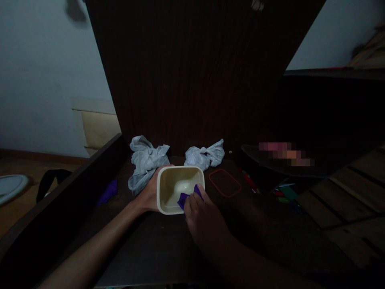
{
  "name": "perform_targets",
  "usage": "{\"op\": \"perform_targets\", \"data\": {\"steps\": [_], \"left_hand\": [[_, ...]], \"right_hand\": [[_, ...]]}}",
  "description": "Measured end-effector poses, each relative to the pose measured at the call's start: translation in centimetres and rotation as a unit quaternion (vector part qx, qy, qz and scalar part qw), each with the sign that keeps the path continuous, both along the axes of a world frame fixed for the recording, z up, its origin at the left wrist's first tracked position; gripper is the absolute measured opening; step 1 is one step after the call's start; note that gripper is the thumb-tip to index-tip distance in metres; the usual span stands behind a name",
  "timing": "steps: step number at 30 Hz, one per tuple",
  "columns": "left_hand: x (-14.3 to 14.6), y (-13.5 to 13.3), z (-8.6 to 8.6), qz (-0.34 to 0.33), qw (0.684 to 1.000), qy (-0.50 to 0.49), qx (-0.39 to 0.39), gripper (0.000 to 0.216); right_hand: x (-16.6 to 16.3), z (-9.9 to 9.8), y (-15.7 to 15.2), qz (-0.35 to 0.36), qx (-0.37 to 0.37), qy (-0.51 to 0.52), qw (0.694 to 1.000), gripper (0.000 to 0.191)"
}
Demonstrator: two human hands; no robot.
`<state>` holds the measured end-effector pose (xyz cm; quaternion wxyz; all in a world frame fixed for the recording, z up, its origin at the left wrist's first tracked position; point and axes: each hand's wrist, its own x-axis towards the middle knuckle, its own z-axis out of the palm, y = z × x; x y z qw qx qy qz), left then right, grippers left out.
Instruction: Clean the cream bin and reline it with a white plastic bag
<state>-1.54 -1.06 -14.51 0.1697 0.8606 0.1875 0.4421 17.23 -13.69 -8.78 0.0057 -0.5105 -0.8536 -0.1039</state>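
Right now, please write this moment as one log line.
left hand: holds cream container; right hand: holds purple cloth at its opening; around: white bags, orange loop

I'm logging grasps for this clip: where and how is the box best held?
Probably by the outside of the box's left wall, coming from the left, where the left hand supports it now. Its open mouth tilts toward the camera, so that grip leaves the inside free for the purple cloth in the right hand.
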Motion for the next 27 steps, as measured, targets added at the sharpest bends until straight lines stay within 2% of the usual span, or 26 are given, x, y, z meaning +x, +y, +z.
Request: {"op": "perform_targets", "data": {"steps": [5,9,14,18,21,23,27], "left_hand": [[0.0,0.0,-0.1,0.021,0.999,0.000,0.025,0.110],[0.1,0.0,-0.3,0.016,1.000,-0.001,0.006,0.114],[0.1,0.0,-0.5,0.017,1.000,-0.003,-0.001,0.114],[0.2,0.1,-0.5,0.005,1.000,-0.012,0.008,0.111],[0.2,0.0,-0.4,0.004,1.000,-0.010,0.028,0.104],[0.2,-0.2,-0.3,0.009,0.999,-0.011,0.029,0.100],[0.2,-0.4,0.0,0.023,1.000,0.003,0.011,0.093]], "right_hand": [[1.0,-1.0,0.0,-0.012,0.057,-0.001,0.998,0.034],[1.3,-1.2,0.1,-0.002,0.024,0.021,0.999,0.029],[0.6,-0.4,-0.3,0.024,-0.001,0.033,0.999,0.035],[-1.2,1.0,-0.7,0.004,-0.075,0.046,0.996,0.047],[-2.8,1.8,-0.7,-0.015,-0.151,0.096,0.984,0.057],[-3.5,2.1,-0.4,-0.002,-0.169,0.137,0.976,0.062],[-4.2,2.5,0.5,-0.008,-0.200,0.209,0.957,0.058]]}}
